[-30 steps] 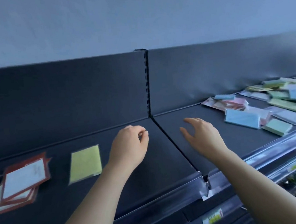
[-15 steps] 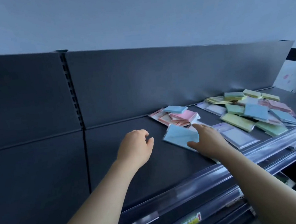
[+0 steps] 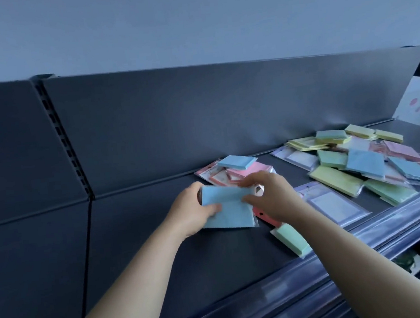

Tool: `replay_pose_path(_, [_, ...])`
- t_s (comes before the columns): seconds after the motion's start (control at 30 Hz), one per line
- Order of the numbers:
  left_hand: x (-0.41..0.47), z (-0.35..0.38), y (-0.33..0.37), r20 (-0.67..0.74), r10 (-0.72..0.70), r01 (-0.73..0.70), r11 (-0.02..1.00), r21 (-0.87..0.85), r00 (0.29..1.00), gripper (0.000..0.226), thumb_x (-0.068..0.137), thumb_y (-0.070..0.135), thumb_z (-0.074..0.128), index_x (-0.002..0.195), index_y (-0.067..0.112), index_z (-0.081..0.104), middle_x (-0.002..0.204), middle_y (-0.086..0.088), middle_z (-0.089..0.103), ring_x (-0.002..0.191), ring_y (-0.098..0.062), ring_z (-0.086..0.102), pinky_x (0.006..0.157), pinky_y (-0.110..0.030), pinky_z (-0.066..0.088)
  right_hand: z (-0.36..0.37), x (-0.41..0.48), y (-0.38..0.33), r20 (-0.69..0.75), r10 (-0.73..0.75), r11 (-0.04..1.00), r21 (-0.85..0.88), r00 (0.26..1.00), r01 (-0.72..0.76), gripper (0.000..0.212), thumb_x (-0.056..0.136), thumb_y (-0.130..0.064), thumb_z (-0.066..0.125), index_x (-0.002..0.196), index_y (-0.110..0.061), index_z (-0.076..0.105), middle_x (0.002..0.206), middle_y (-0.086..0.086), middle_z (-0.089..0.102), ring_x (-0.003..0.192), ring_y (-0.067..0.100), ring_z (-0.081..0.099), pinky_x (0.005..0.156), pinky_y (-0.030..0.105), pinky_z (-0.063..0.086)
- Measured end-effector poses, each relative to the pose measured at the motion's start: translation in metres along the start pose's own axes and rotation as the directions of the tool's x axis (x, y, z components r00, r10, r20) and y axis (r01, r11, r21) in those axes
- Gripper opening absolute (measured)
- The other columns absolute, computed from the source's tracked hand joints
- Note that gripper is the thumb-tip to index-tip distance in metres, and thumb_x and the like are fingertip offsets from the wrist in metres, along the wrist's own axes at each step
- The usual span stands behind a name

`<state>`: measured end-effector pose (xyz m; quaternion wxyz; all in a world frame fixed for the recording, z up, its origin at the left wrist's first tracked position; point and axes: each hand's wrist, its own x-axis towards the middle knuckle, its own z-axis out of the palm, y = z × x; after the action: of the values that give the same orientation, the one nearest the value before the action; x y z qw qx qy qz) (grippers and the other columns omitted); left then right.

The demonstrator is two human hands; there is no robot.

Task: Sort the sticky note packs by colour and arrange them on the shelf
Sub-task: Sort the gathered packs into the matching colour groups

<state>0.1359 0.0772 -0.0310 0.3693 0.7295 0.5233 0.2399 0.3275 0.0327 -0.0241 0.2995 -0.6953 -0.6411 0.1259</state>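
Left grip (image 3: 188,213): clenched on the left edge of the light blue pack, thumb laid across its face, fingers curled behind it; centre of the frame.
Right grip (image 3: 272,196): grasping the same pack at its right edge, thumb on the face, fingers over the top corner; just right of centre.
Light blue pack (image 3: 226,210): the item I hold between both grips; film-wrapped, tilted towards me, lower edge close to the shelf. I cannot tell whether it touches.
Coral pack (image 3: 263,216): flat beneath the right grip; I see only one rounded corner with a hanging hole.
Green pack (image 3: 291,238): flat near the front edge, below the right wrist, partly covered by the forearm.
Lavender pack (image 3: 333,204): flat, just right of the right grip.
Pink packs (image 3: 250,171): overlapping behind the grips, close to the back panel, with a small blue pad (image 3: 237,161) on top.
Mixed heap (image 3: 365,163): right of the frame; yellow, green, blue and pink packs overlapping, colours unsorted.
Shelf (image 3: 160,241): dark surface carrying all the packs.
Price rail (image 3: 367,235): glossy strip along the front edge, lower right.
Back panel (image 3: 199,121): dark, upright behind the shelf.
Slotted upright (image 3: 64,143): left of the frame.
Wall (image 3: 189,18): pale, across the top.
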Motion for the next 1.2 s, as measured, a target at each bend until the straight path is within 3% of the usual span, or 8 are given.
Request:
replay_pose_path(0.13, [0.012, -0.03, -0.003, -0.159, 0.033, -0.03, 0.999, 0.017, 0.987, 0.027, 0.09, 0.028, 0.064, 0.079, 0.012, 0.044, 0.074, 0.003, 0.041, 0.062, -0.016, 0.037, 0.052, -0.026, 0.027, -0.003, 0.041, -0.002, -0.195, 0.149, 0.985, 0.118, 0.97, -0.127, 0.031, 0.089, -0.027, 0.062, 0.119, -0.016, 0.064, 0.112, 0.001, 0.066, 0.105, 0.017, 0.06, 0.088, 0.026, 0.043])
replay_pose_path(0.23, [0.02, -0.049, -0.01, -0.21, 0.021, -0.018, 1.0, 0.02, 0.977, 0.036, 0.091, 0.026, 0.062, 0.073, 0.012, 0.035, 0.07, 0.001, 0.032, 0.058, -0.015, 0.029, 0.049, -0.025, 0.023, 0.002, 0.075, 0.004, -0.095, 0.283, 0.959, -0.01, 0.955, -0.285, 0.046, 0.094, -0.034, 0.052, 0.135, -0.014, 0.05, 0.131, 0.007, 0.057, 0.121, 0.025, 0.051, 0.096, 0.033, 0.039])
replay_pose_path(0.4, [0.028, -0.06, -0.023, -0.249, -0.011, 0.02, 0.999, 0.032, 0.968, 0.04, 0.093, 0.026, 0.058, 0.073, 0.016, 0.024, 0.069, 0.002, 0.023, 0.057, -0.014, 0.021, 0.049, -0.026, 0.018, 0.02, 0.105, 0.008, -0.048, 0.408, 0.885, -0.225, 0.912, -0.408, 0.054, 0.081, -0.058, 0.053, 0.122, -0.024, 0.054, 0.126, 0.009, 0.056, 0.118, 0.034, 0.047, 0.093, 0.038, 0.039])
replay_pose_path(0.53, [0.028, -0.062, -0.03, -0.275, -0.058, 0.069, 0.997, 0.033, 0.96, 0.037, 0.094, 0.026, 0.056, 0.075, 0.015, 0.026, 0.07, 0.001, 0.025, 0.056, -0.014, 0.023, 0.047, -0.025, 0.018, 0.025, 0.11, 0.004, -0.043, 0.421, 0.899, -0.111, 0.906, -0.423, 0.056, 0.072, -0.045, 0.068, 0.123, -0.026, 0.054, 0.12, 0.004, 0.057, 0.114, 0.029, 0.052, 0.092, 0.035, 0.044])
replay_pose_path(0.67, [0.024, -0.063, -0.034, -0.276, -0.114, 0.101, 0.993, -0.06, 0.954, 0.027, 0.096, 0.024, 0.054, 0.083, 0.005, 0.039, 0.08, -0.006, 0.044, 0.062, -0.009, 0.053, 0.042, -0.015, 0.039, 0.026, 0.107, -0.003, -0.07, 0.322, 0.935, 0.182, 0.944, -0.306, 0.038, 0.08, -0.015, 0.063, 0.117, -0.021, 0.067, 0.113, 0.0, 0.065, 0.094, 0.019, 0.062, 0.076, 0.026, 0.047])
replay_pose_path(0.87, [-0.009, -0.068, -0.034, -0.351, -0.218, 0.131, 0.958, -0.256, 0.911, 0.008, 0.098, 0.024, 0.051, 0.099, 0.017, 0.053, 0.1, 0.0, 0.054, 0.075, -0.016, 0.064, 0.062, -0.038, 0.061, 0.02, 0.08, -0.029, -0.039, 0.091, 0.899, 0.432, 0.995, -0.066, 0.027, 0.086, -0.003, 0.054, 0.092, -0.024, 0.069, 0.075, -0.002, 0.061, 0.049, 0.017, 0.044, 0.048, 0.02, 0.039])
replay_pose_path(1.1, [-0.081, -0.082, -0.055, -0.478, -0.321, 0.181, 0.931, -0.317, 0.817, 0.017, 0.092, 0.011, 0.047, 0.106, 0.019, 0.053, 0.109, 0.002, 0.058, 0.079, -0.016, 0.068, 0.066, -0.035, 0.061, 0.046, 0.039, -0.077, 0.195, -0.132, 0.787, 0.617, 0.972, -0.016, 0.073, 0.087, -0.001, 0.058, 0.141, -0.041, 0.029, 0.09, 0.016, 0.065, 0.07, 0.019, 0.06, 0.061, 0.04, 0.06])
replay_pose_path(1.2, [-0.117, -0.092, -0.068, -0.545, -0.346, 0.164, 0.92, -0.355, 0.763, 0.021, 0.09, 0.005, 0.046, 0.105, 0.018, 0.054, 0.11, 0.0, 0.059, 0.092, -0.016, 0.063, 0.056, -0.02, 0.055, 0.065, 0.021, -0.103, 0.289, -0.203, 0.723, 0.688, 0.936, -0.056, 0.06, 0.088, 0.001, 0.06, 0.14, -0.02, 0.038, 0.098, 0.002, 0.07, 0.08, 0.013, 0.068, 0.057, 0.029, 0.057])
